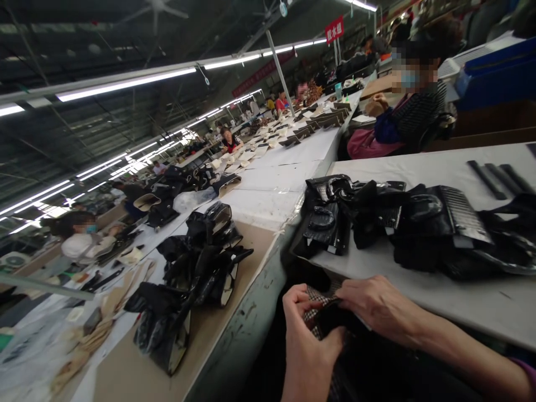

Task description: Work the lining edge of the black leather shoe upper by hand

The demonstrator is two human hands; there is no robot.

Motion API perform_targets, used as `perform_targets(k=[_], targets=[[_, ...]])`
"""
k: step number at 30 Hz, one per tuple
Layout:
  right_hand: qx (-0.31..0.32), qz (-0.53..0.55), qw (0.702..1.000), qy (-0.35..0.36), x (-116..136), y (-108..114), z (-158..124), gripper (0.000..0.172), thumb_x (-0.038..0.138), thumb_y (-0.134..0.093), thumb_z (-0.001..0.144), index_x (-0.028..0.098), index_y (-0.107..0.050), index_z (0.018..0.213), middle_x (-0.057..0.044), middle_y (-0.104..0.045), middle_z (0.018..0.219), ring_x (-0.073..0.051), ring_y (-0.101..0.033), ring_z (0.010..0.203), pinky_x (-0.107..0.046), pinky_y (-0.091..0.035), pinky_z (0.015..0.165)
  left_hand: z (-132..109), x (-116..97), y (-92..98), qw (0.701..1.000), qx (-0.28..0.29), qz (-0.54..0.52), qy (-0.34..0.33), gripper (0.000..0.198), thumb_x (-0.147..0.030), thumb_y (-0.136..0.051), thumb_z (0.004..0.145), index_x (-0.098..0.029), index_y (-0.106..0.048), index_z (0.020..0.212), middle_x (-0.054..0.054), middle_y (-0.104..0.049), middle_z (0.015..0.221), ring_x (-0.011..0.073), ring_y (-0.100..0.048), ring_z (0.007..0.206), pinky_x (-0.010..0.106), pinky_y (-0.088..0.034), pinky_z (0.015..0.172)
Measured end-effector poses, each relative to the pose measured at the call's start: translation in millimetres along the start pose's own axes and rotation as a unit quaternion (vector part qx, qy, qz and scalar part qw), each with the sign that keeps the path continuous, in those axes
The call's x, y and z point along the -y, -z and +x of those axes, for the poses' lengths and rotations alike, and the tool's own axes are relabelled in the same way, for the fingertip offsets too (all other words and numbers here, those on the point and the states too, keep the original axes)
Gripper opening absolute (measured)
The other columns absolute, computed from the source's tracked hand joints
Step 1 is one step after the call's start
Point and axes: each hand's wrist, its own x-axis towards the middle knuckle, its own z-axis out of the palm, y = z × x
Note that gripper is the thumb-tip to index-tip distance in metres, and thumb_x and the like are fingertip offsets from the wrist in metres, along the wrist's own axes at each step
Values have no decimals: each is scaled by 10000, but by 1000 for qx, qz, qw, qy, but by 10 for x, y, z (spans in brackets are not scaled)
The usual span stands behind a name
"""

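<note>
Both my hands hold one small black shoe-upper piece with a checked lining, low in front of me, below the table edge. My left hand grips it from the left with the fingers curled over its edge. From the right, my right hand pinches its top. A heap of black shoe-upper pieces lies on the white worktable just beyond my hands.
A long conveyor table runs away to the left, carrying black leather uppers and, farther off, beige pieces. A seated person works at the right, another person at the far left. Black strips lie at the right.
</note>
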Motion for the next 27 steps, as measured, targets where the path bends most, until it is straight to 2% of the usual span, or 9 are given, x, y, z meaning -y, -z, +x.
perform_targets(k=[4,6,10,15,21,23,27], targets=[[4,27,1000,-6,-13,15,25,233,167,-471,981,214,-668,866,-1,-679,814,-172,-634,734,-295,-362,630,40,-5,84,994,40,104,-4,268,-109,-641,762,-235,-585,993,2,-702,928,193,-670,893,315,-525,820],[13,41,999,-9,-26,26,52,242,179,-472,981,204,-665,837,-6,-674,805,-169,-627,721,-294,-356,623,75,-21,127,990,51,130,-2,177,-143,-620,811,-232,-646,962,6,-732,923,192,-681,858,303,-525,793],[39,67,997,-8,-64,59,121,225,179,-504,964,184,-669,811,-15,-662,781,-168,-616,708,-288,-347,615,125,-26,171,988,56,147,-8,153,-196,-605,863,-219,-708,975,24,-763,949,194,-697,869,278,-521,809],[57,105,993,-5,-128,94,186,207,206,-542,959,187,-666,794,2,-643,779,-151,-601,703,-276,-347,629,157,16,197,986,59,151,-39,148,-266,-601,890,-207,-734,912,11,-752,834,158,-658,731,243,-489,730],[80,157,984,5,-185,115,210,211,252,-585,943,200,-647,749,33,-620,782,-127,-593,738,-254,-368,670,186,62,247,994,70,80,28,154,-315,-643,849,-206,-719,772,-44,-581,616,112,-472,587,221,-367,569],[87,170,982,6,-181,118,213,227,254,-585,939,196,-630,724,38,-604,772,-122,-585,735,-249,-370,673,190,71,255,994,81,67,37,146,-313,-635,854,-202,-689,776,-48,-550,636,110,-446,605,219,-356,574],[92,181,979,2,-163,106,208,251,264,-575,938,191,-613,700,44,-569,750,-116,-562,718,-252,-355,659,197,47,247,989,107,106,1,111,-285,-600,891,-203,-626,822,-32,-600,747,121,-510,683,223,-401,646]])
